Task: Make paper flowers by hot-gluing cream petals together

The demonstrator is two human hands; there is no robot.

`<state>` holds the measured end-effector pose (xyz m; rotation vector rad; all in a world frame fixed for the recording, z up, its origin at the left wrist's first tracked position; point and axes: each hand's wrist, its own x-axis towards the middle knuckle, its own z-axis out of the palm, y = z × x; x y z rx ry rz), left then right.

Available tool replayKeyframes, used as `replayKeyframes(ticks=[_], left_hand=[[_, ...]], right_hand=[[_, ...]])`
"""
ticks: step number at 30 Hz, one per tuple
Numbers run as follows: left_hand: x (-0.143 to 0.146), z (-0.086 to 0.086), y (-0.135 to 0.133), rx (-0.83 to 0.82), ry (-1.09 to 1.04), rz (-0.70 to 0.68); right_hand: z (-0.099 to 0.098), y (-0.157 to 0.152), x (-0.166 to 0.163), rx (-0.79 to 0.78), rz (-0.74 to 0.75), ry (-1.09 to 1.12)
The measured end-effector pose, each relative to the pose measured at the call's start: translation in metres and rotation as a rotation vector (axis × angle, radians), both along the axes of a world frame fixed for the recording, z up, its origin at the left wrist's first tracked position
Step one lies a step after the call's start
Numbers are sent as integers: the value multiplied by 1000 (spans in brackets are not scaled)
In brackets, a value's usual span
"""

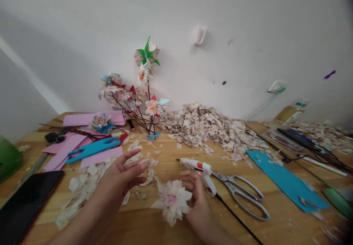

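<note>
My left hand [121, 173] hovers over the table with its fingers spread. A pale petal [150, 162] shows just by its fingertips; whether they touch it I cannot tell. In my right hand [197, 197] is a white handmade flower [171, 202] with a pink centre, facing up toward me; the fingers behind it are partly hidden. Just beyond that hand lies a white hot glue gun [196, 165], a small red light glowing on it and a black cord [237, 217] running to the front edge. Grey-handled scissors [242, 193] lie to its right.
Finished flowers on twigs [149, 90] stand against the wall. Behind the glue gun is a heap of dried petals [206, 127]. Pink paper [66, 151], blue strips [96, 148], loose petals [88, 180] and a phone [30, 201] lie left. At right is a blue sheet [286, 180].
</note>
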<state>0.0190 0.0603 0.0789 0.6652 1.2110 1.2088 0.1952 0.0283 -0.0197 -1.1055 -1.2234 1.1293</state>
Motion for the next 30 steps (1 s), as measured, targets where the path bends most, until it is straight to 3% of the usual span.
replayKeyframes(ticks=[7, 19, 26, 30], left_hand=[[0, -9, 2, -10, 26, -17], [3, -20, 3, -60, 85, -131], [3, -18, 4, -54, 100, -116], [1, -14, 3, -36, 117, -175]], right_hand=[[15, -2, 8, 82, -87, 132], [7, -4, 17, 111, -33, 96], [1, -7, 16, 145, -11, 29], [-1, -9, 19, 159, 17, -49]])
